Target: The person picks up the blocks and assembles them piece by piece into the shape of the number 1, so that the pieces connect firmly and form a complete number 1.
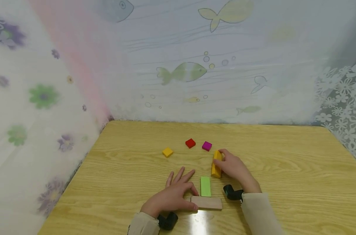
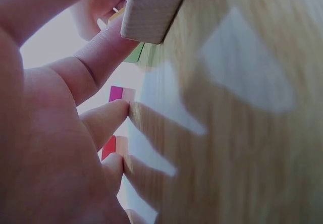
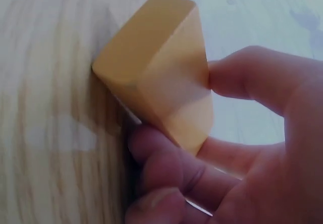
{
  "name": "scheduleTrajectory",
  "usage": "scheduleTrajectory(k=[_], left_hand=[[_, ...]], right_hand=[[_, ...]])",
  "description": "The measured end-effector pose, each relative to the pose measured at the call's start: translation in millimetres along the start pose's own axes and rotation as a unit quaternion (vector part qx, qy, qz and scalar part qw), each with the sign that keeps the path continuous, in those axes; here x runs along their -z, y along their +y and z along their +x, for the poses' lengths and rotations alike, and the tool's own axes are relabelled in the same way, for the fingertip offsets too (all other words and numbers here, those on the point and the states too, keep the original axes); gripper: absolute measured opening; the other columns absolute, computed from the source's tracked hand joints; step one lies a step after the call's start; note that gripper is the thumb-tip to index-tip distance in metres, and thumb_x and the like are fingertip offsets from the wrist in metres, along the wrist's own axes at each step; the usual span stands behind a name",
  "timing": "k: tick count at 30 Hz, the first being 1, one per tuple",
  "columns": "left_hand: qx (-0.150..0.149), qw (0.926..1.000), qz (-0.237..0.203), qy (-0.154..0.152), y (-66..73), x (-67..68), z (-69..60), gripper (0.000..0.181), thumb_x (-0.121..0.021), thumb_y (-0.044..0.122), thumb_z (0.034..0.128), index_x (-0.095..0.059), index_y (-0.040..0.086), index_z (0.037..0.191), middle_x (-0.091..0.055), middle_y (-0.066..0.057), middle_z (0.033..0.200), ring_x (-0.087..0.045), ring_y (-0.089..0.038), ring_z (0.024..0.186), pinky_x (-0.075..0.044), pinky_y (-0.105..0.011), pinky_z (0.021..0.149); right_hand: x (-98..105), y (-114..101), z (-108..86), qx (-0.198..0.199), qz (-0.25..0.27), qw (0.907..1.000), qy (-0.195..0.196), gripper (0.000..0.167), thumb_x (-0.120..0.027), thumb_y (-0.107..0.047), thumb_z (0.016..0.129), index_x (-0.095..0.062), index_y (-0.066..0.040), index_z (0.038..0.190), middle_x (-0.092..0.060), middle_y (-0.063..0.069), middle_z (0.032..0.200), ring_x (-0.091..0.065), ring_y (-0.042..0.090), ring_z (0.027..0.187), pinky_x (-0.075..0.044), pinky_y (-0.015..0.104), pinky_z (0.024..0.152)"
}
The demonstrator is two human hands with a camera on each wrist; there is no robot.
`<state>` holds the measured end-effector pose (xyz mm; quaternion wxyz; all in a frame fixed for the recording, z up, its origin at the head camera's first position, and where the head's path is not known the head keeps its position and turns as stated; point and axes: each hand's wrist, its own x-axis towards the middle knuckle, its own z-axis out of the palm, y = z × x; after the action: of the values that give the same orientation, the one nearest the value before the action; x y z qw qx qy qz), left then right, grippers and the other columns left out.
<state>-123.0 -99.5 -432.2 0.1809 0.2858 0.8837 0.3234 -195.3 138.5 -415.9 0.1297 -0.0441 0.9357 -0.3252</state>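
A plain wooden block [image 1: 208,203] lies lengthwise across the table near the front. The left hand [image 1: 173,195] pinches its left end between thumb and index finger, while the other fingers spread out over the table. In the left wrist view, the block's end [image 2: 146,14] sits beside the index finger. Just behind the wooden block lies a flat light-green block [image 1: 205,186]. To the right of it, the right hand [image 1: 235,166] grips a long yellow block [image 1: 216,166]. Thumb and fingers hold this yellow block [image 3: 166,57] from opposite sides in the right wrist view, its lower edge close to the tabletop.
Farther back on the wood-grain table [image 1: 283,156] lie a small yellow block [image 1: 167,152], a red block [image 1: 190,143] and a magenta block [image 1: 207,146]. A curtain with fish drawings [image 1: 184,71] hangs behind the table, and a flowered one [image 1: 44,96] on the left.
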Motion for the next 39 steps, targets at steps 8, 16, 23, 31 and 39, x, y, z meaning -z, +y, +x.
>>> scheduleTrajectory(k=[8,16,23,31,39], left_hand=[[-0.002,1.0,-0.002,0.0,-0.2,-0.6,0.1,0.023,-0.065,0.051,0.0723,-0.055,0.039,0.088,-0.012,0.003,0.148,0.01,-0.026,0.134,0.012,-0.055,0.099],[0.0,0.9999,-0.014,-0.003,-0.8,-0.6,0.4,0.022,-0.065,0.051,0.0726,-0.055,0.039,0.088,-0.01,0.004,0.148,0.012,-0.025,0.134,0.014,-0.053,0.098],[0.002,0.9999,-0.011,-0.003,0.2,0.1,0.1,0.022,-0.065,0.05,0.0728,-0.055,0.038,0.088,-0.011,0.003,0.148,0.011,-0.025,0.134,0.013,-0.054,0.098],[0.002,0.9999,-0.011,-0.005,0.8,-0.5,0.3,0.022,-0.065,0.051,0.0731,-0.055,0.039,0.089,-0.011,0.003,0.148,0.011,-0.026,0.134,0.013,-0.055,0.098],[0.005,0.9999,-0.006,-0.007,0.8,0.7,0.4,0.023,-0.065,0.052,0.0725,-0.056,0.038,0.09,-0.011,0.003,0.148,0.011,-0.027,0.134,0.012,-0.056,0.098]], right_hand=[[-6,-6,-0.3,0.001,-0.022,0.9996,0.014,0.06,-0.052,-0.037,0.084,-0.038,-0.003,0.131,-0.054,0.016,0.115,-0.052,0.025,0.086,-0.043,0.042,0.075],[-11,-8,2.4,-0.003,-0.026,0.9994,0.025,0.063,-0.058,-0.037,0.08,-0.039,-0.003,0.129,-0.057,0.01,0.099,-0.05,0.021,0.073,-0.042,0.033,0.064],[-11,-7,1.7,0.009,-0.016,0.9995,0.023,0.06,-0.055,-0.039,0.084,-0.038,-0.005,0.13,-0.057,0.012,0.11,-0.054,0.024,0.086,-0.043,0.04,0.077],[-11,-4,3.8,0.036,0.008,0.9993,0.006,0.058,-0.059,-0.034,0.084,-0.038,-0.01,0.133,-0.055,0.004,0.081,-0.048,0.017,0.065,-0.039,0.031,0.06],[-12,-6,6.8,0.046,0.015,0.9988,-0.001,0.056,-0.061,-0.032,0.083,-0.042,-0.009,0.131,-0.054,0.001,0.076,-0.047,0.015,0.063,-0.037,0.029,0.058]])
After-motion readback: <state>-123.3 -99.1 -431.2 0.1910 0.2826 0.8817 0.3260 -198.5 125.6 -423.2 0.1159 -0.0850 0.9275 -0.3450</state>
